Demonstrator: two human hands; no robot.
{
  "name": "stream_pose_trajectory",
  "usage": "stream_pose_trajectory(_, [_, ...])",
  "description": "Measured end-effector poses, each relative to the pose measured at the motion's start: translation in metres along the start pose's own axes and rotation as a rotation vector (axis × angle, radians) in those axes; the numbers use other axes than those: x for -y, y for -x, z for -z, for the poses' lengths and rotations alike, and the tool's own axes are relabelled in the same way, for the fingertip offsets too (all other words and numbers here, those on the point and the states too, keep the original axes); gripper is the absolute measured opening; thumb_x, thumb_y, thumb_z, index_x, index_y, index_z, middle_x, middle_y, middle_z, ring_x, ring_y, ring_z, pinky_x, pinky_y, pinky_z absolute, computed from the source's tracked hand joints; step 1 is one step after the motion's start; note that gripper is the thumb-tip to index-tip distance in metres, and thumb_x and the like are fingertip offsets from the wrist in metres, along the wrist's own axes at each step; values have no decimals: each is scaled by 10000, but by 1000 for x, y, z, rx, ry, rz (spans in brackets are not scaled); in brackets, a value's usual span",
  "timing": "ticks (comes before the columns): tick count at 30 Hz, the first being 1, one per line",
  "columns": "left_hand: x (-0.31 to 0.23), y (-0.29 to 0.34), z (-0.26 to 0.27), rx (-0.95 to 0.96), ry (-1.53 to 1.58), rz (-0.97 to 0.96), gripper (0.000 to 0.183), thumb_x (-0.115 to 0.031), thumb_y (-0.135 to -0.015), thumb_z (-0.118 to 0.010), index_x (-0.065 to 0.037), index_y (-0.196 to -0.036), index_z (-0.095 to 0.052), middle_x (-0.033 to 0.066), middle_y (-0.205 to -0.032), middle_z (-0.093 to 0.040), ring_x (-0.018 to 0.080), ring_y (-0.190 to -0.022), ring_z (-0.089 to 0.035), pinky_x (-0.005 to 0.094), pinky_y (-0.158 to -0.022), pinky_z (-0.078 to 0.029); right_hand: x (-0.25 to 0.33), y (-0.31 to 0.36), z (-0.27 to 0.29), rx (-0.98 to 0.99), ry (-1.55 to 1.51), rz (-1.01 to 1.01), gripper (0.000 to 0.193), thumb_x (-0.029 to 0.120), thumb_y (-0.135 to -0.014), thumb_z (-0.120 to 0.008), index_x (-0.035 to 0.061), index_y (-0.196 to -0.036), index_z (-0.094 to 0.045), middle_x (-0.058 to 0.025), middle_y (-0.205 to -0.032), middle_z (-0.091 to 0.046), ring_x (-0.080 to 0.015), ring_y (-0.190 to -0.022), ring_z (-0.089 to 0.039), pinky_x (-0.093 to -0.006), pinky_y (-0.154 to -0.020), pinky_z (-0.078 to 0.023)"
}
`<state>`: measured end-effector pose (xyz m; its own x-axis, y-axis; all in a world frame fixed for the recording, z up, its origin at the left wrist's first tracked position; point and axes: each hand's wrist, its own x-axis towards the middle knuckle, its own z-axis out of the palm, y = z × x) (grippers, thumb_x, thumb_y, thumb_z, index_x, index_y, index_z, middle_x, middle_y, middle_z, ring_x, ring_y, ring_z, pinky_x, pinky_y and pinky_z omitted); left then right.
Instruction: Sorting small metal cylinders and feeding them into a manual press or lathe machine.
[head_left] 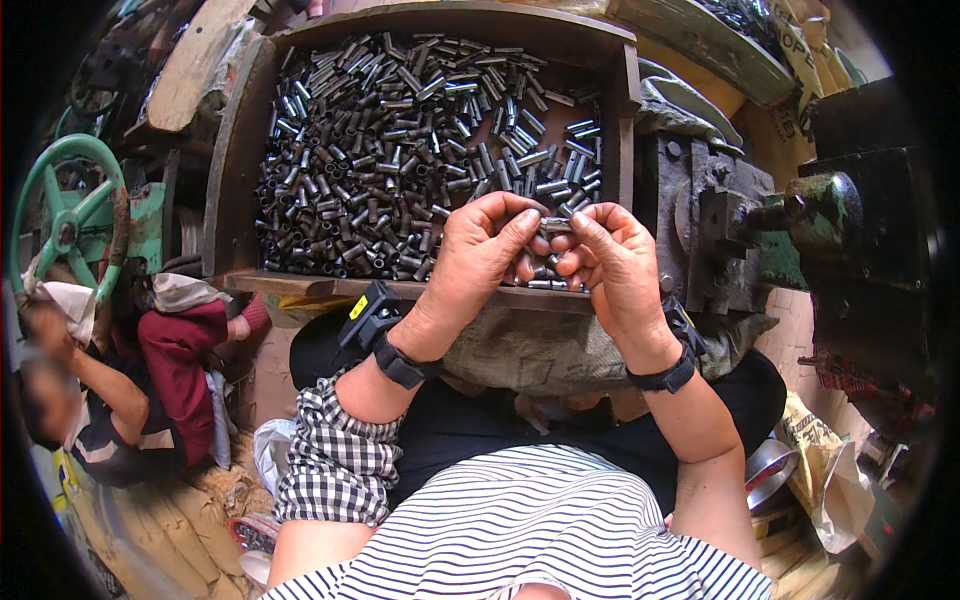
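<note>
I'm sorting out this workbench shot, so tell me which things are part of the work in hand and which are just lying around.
In use:
left hand and right hand, together holding small metal tubes
wooden tray piled with loose tubes

Lying about:
green handwheel
dark machine
sack cloth
another person crouched at the left
crumpled bag

Both hands (left, right) raised together, fingertips pinched.
</note>
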<state>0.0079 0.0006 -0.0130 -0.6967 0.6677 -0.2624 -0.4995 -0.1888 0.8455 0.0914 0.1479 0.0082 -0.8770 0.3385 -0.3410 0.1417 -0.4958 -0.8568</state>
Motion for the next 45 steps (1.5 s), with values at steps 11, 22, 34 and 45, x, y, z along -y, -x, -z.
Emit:
stream_pose_trajectory(11, [0, 5, -4, -22, -28, -33, 185, -175, -900, -599, -2, -964, -601, 32, -655, -603, 48, -447, -525, 149, -393, -412, -2, 3, 1, -1, -105, -45, 124, 104, -879, -606, 48, -887, -495, -107, -726, -643, -64, -467, -557, -174, -400, -430])
stream_pose_trajectory(22, [-3, 9, -11, 1, -47, -10, 168, -171, -898, -600, -7, -928, -587, 36, -655, -603, 42, -438, -517, 147, -376, -394, 3, 10, 7, 97, -144, 22, 119, 67, -857, -624, 30, -883, -515, -141, -710, -649, -78, -453, -573, -168, -396, -447])
stream_pose_trajectory(34, [-17, 16, -3, 549, 94, 120, 350, -87, -820, -676, -16, -1073, -445, 51, -949, -580, 63, -695, -603, 164, -488, -470, 26, 4, 15, 508, -16, -385, 138, 65, -844, -634, 16, -833, -506, -133, -694, -638, -106, -433, -572, -180, -353, -426])
stream_pose_trajectory(45, [-41, -1, 32, -198, -13, 55, 238, -48, -811, -524, -4, -1042, -489, 77, -813, -591, 114, -585, -594, 157, -391, -421, 7, -69, -5, 170, 1880, 825, 127, 29, -752, -570, 20, -878, -585, -162, -914, -574, -301, -854, -615, -373, -690, -522])
